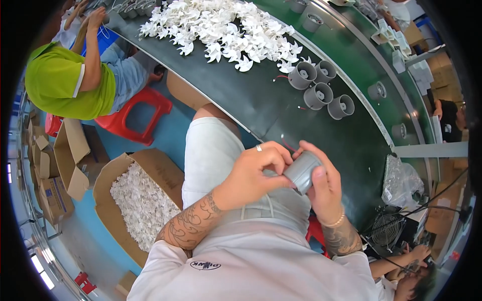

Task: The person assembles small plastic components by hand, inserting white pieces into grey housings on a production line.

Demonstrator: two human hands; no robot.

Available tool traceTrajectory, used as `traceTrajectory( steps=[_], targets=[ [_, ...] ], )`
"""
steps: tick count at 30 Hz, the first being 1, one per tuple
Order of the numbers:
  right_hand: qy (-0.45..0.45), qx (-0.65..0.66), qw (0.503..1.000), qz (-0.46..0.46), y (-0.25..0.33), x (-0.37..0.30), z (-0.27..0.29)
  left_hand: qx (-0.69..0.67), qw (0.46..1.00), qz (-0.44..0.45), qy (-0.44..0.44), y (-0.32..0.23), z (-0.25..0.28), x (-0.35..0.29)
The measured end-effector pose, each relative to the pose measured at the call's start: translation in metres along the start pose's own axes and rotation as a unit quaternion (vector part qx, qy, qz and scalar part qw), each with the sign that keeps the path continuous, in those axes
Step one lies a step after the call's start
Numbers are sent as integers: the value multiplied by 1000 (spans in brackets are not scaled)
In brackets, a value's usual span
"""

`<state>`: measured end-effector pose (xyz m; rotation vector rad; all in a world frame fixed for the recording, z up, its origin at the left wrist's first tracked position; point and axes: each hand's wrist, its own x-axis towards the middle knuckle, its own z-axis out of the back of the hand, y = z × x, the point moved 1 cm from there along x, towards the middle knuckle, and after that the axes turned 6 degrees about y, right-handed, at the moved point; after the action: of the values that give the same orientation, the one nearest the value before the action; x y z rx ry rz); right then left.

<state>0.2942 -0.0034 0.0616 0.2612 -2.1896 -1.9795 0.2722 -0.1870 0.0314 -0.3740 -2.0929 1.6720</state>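
Note:
Over my lap, at the near edge of the dark green worktable, I hold a grey cup-shaped housing (303,170) tilted between both hands. My right hand (327,188) wraps round its far side, thumb and fingers closed on the wall. My left hand (261,168), with a ring on one finger, pinches at the housing's left end; what lies inside that pinch is partly hidden. A thin red wire (288,145) sticks out just above the fingers. Farther up the table stand several similar grey housings (318,96), their open ends showing a central hub.
White bladed fan wheels (221,30) are heaped on the far table (221,83). A green conveyor (361,65) carries more housings along the right. A clear plastic bag (399,183) and a black fan (386,229) lie at right. A carton (108,200) of white pieces stands left, below a seated co-worker (70,83).

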Motion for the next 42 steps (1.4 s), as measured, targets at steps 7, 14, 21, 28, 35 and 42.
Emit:
traceTrajectory(
  steps=[7, 14, 21, 28, 35, 42],
  targets=[
    [-202, -294, 933, 42, 55, 99, 105, 526, 817, -132, -196, 17, 66, 71],
    [-169, -691, 703, 23, 21, 257, 193, 675, 697, 15, -241, 41, 97, 104],
    [-200, -770, 604, 40, 2, 269, 221, 658, 713, 23, -241, 19, 83, 104],
    [-172, -681, 710, -50, -15, 209, 278, 662, 724, -72, -179, 30, 83, 123],
    [-292, 41, 952, 76, 15, 126, 191, 568, 802, -69, -171, 34, 88, 112],
    [-56, 207, 976, -21, 33, 58, 61, 197, 961, -195, 18, -26, 8, 76]
  ],
)
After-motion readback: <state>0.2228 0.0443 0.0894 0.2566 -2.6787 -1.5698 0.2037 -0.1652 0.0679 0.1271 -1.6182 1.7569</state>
